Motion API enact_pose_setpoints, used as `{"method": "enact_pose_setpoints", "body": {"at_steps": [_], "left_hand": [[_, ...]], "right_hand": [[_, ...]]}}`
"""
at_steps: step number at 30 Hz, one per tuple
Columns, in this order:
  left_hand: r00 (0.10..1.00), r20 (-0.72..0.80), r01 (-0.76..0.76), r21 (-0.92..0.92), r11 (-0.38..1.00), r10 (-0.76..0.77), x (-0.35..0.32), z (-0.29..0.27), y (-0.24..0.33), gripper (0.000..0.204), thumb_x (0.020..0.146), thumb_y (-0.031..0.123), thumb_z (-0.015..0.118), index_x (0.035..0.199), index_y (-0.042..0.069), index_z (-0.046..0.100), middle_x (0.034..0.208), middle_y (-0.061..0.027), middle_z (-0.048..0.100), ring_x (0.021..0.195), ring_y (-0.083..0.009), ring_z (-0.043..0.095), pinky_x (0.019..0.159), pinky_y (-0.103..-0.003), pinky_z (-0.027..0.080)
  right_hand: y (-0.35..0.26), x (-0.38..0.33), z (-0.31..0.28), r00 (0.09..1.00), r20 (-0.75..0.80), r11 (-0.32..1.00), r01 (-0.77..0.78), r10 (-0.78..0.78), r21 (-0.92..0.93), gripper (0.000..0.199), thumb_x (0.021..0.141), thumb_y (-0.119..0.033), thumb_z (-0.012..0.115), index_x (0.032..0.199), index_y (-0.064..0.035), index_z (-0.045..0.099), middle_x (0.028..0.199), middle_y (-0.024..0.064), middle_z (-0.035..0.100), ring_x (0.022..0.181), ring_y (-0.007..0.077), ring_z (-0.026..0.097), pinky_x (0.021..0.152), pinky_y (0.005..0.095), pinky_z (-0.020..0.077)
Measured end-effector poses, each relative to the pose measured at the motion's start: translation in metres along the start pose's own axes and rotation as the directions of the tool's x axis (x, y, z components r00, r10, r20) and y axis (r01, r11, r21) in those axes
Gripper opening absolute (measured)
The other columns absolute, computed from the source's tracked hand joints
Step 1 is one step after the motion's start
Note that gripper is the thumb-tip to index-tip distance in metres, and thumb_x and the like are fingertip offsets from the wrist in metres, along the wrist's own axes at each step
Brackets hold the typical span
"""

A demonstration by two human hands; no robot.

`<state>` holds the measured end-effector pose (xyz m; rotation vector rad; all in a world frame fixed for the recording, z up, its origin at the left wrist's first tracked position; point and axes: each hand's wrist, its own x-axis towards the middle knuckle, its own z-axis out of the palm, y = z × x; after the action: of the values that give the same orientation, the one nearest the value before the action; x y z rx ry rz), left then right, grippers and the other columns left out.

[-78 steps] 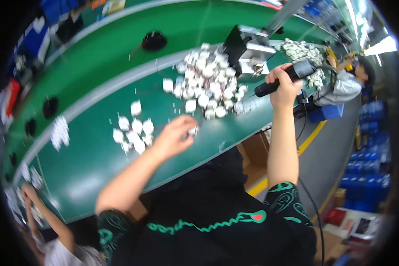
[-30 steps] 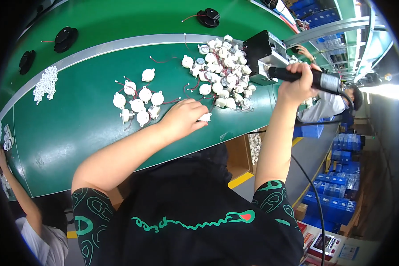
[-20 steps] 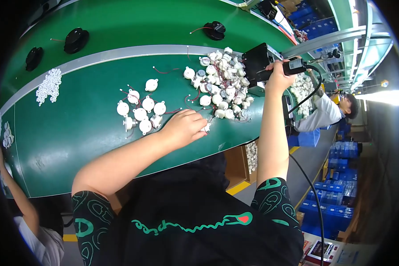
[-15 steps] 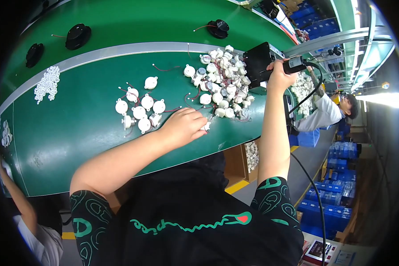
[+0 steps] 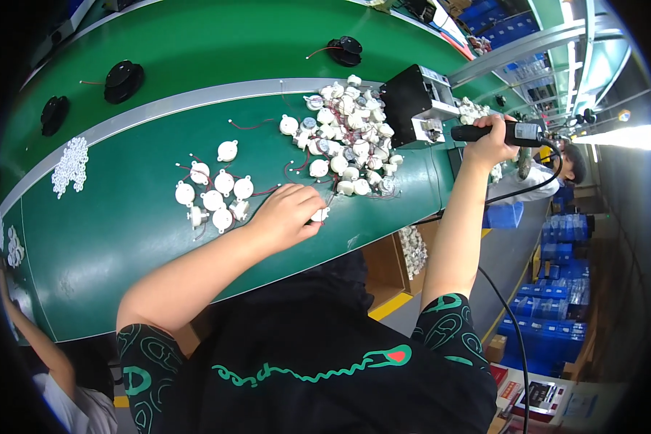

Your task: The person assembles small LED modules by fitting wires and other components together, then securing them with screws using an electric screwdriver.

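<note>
The left hand (image 5: 288, 213) lies palm down on the green bench top (image 5: 123, 239), its fingertips pinched on a small white round part (image 5: 320, 214) that rests on the mat just below the big heap. The right hand (image 5: 490, 141) is closed in a fist around the black handle of a corded hand tool (image 5: 495, 133), held raised beside the black box unit (image 5: 416, 105) and well clear of the part. It looks like the positioning step: the piece is being steadied while the tool waits aloft. The next move would likely call for bringing the tool tip down onto the pinned part without shifting it. Above the left hand sits the heap of white parts with thin wires (image 5: 347, 145); to its left, a smaller neat cluster (image 5: 213, 197). Black round discs (image 5: 123, 79) lie beyond the grey strip.
</note>
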<state>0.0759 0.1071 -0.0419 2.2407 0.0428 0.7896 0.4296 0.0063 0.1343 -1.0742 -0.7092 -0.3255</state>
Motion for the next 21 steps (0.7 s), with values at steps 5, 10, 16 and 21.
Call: {"method": "enact_pose_setpoints", "body": {"at_steps": [5, 10, 16, 21], "left_hand": [[0.999, 0.046, 0.031, -0.112, 0.993, -0.026, 0.000, 0.003, -0.003, 0.032, 0.074, 0.008, 0.076, 0.104, 0.003, 0.067, 0.103, -0.0088, 0.062, 0.097, -0.0306, 0.062, 0.089, -0.043, 0.050], [0.999, -0.022, 0.027, -0.077, 0.997, -0.029, 0.002, -0.003, 0.006, 0.036, 0.071, 0.003, 0.075, 0.107, 0.004, 0.067, 0.103, -0.0094, 0.063, 0.095, -0.0295, 0.064, 0.086, -0.042, 0.051], [0.989, -0.026, -0.133, 0.233, 0.963, 0.143, 0.006, -0.023, 0.014, 0.041, 0.068, 0.005, 0.076, 0.108, 0.005, 0.065, 0.104, -0.0100, 0.063, 0.094, -0.0283, 0.064, 0.085, -0.044, 0.050], [0.995, -0.032, 0.091, 0.605, 0.791, -0.091, -0.007, -0.078, 0.022, 0.040, 0.070, 0.002, 0.074, 0.109, 0.006, 0.067, 0.108, -0.0113, 0.064, 0.103, -0.0306, 0.063, 0.096, -0.051, 0.046]], "right_hand": [[0.026, 0.013, -0.020, 0.998, -0.056, 0.999, -0.036, 0.035, -0.010, 0.021, 0.080, 0.006, 0.063, 0.098, 0.0007, 0.053, 0.071, 0.0119, 0.059, 0.050, 0.0210, 0.058, 0.050, 0.0340, 0.0506], [0.044, 0.006, -0.022, 0.997, -0.050, 0.995, -0.058, 0.054, -0.080, 0.018, 0.082, 0.008, 0.062, 0.095, 0.0006, 0.052, 0.074, 0.0120, 0.058, 0.051, 0.0198, 0.058, 0.047, 0.0343, 0.0501], [0.038, -0.003, -0.036, 0.993, 0.030, 0.992, -0.111, 0.113, -0.054, 0.018, 0.080, 0.011, 0.062, 0.089, -0.0004, 0.051, 0.069, 0.0103, 0.056, 0.051, 0.0194, 0.057, 0.050, 0.0356, 0.0513], [0.005, -0.041, -0.045, 0.963, 0.128, 0.970, -0.243, 0.238, 0.026, 0.017, 0.083, 0.012, 0.061, 0.090, -0.0011, 0.052, 0.070, 0.0099, 0.056, 0.054, 0.0203, 0.056, 0.054, 0.0366, 0.0509]]}}
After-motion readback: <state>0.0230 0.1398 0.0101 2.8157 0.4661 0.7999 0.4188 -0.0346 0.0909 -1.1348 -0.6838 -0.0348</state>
